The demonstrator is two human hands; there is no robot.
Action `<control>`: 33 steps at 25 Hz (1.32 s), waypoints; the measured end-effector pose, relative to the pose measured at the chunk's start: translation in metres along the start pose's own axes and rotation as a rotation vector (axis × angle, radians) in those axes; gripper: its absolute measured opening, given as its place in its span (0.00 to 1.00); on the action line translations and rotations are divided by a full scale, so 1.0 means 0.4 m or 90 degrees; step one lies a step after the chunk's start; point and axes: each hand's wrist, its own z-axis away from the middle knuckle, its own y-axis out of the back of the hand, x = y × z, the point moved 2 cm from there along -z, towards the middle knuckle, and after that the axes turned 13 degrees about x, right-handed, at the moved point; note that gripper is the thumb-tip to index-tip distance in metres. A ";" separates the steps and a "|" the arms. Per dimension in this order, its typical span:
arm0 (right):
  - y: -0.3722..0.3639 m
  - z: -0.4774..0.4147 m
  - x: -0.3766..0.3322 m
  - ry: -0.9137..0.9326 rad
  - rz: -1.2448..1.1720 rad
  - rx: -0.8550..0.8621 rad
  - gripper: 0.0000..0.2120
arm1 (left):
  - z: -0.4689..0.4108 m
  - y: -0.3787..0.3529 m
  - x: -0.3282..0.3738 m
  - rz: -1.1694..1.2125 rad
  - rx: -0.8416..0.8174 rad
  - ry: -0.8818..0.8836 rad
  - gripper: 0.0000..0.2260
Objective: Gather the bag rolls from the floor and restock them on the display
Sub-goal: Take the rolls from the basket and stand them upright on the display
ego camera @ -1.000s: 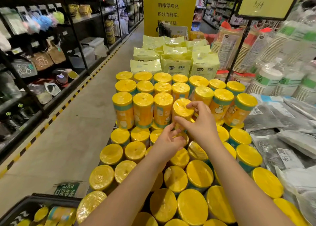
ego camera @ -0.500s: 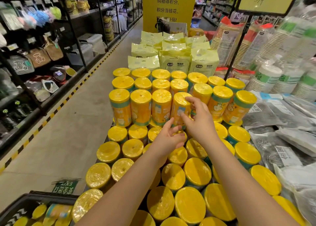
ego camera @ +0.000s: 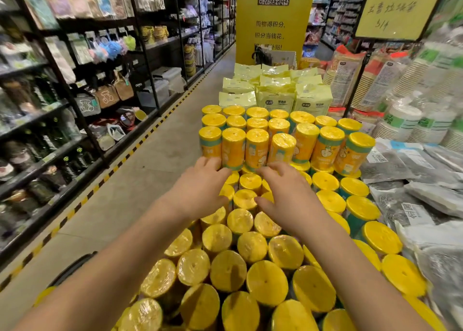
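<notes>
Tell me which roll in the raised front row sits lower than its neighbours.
The fourth roll from the left, above the right hand's fingers; its top is below both neighbours' tops.

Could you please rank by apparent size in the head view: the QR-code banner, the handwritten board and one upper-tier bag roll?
1. QR-code banner and handwritten board: near alike, both cropped at the top, so unranked.
2. upper-tier bag roll, clearly smallest, despite being nearer.

Glossy plastic film wraps the bag rolls [ego camera: 256, 148]; matt concrete floor [ego camera: 130, 188]
</notes>
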 end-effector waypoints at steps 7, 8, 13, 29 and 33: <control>0.033 0.084 -0.305 0.173 -0.084 -0.066 0.29 | 0.297 0.115 -0.089 -0.086 -0.034 0.103 0.27; 0.022 0.089 -0.340 0.189 -0.098 -0.070 0.28 | 0.334 0.123 -0.111 -0.087 -0.048 0.128 0.28; -0.019 0.147 -0.523 0.231 -0.140 -0.115 0.29 | 0.518 0.142 -0.236 -0.101 -0.125 0.215 0.29; -0.544 0.163 -1.327 0.162 -0.010 -0.307 0.24 | 1.016 -0.093 -1.140 0.060 -0.193 0.246 0.28; -0.669 0.169 -1.355 0.125 -0.012 -0.350 0.25 | 1.055 -0.215 -1.225 0.108 -0.248 0.237 0.28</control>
